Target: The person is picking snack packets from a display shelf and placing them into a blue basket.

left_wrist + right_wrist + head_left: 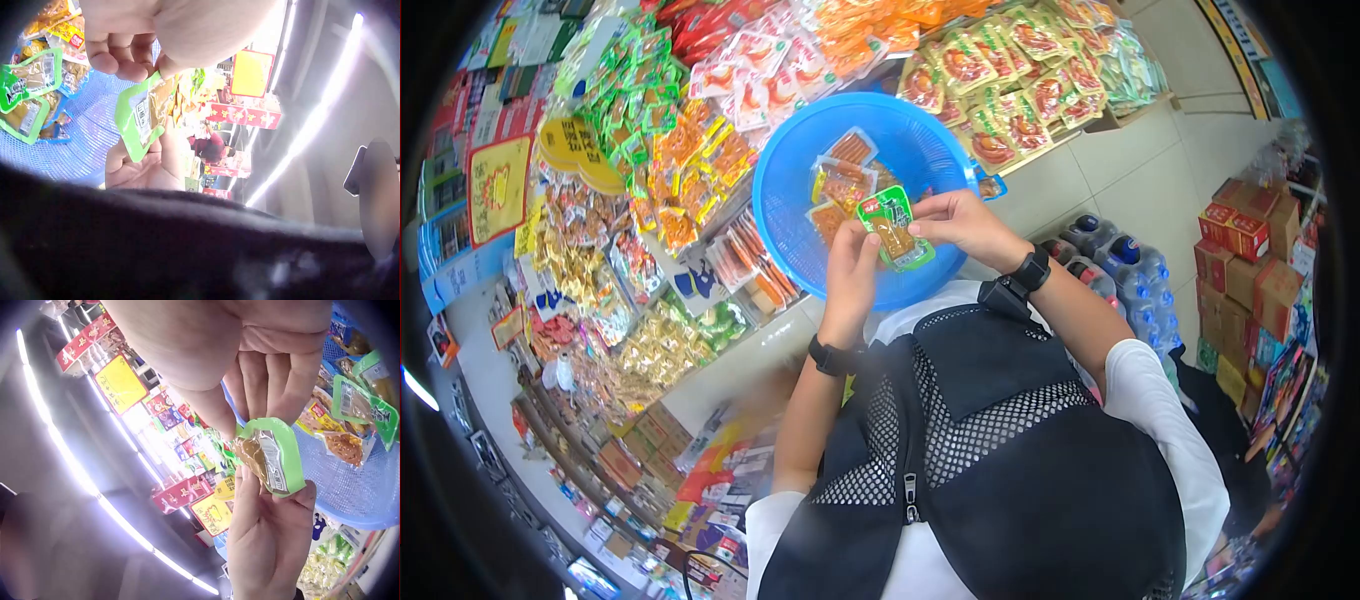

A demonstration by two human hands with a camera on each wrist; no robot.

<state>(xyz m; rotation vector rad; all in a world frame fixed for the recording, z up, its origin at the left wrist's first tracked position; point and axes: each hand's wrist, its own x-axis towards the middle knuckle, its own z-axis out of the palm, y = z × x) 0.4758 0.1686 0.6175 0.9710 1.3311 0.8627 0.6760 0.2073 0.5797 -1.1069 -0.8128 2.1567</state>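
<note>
My left hand [852, 278] and right hand [970, 230] pinch a green-edged snack packet [894, 228] between them, one at each side. Through its clear window a brown food piece shows. On its back, a white printed label faces the left wrist view, where the packet [142, 119] is tilted. Both thumbs lie along its edges in the head view. Beneath the hands is a blue plastic basket [778, 200] with several snack packets [846, 184] in it. Green-edged packets [357, 403] also lie among them in the right wrist view.
Piled snack packets [1015, 85] fill the display beyond the basket, with more heaps [585, 260] to the left. Bottles in plastic wrap [1135, 270] stand on the floor at right, near stacked cardboard boxes [1245, 260]. A yellow price sign [498, 190] rises at left.
</note>
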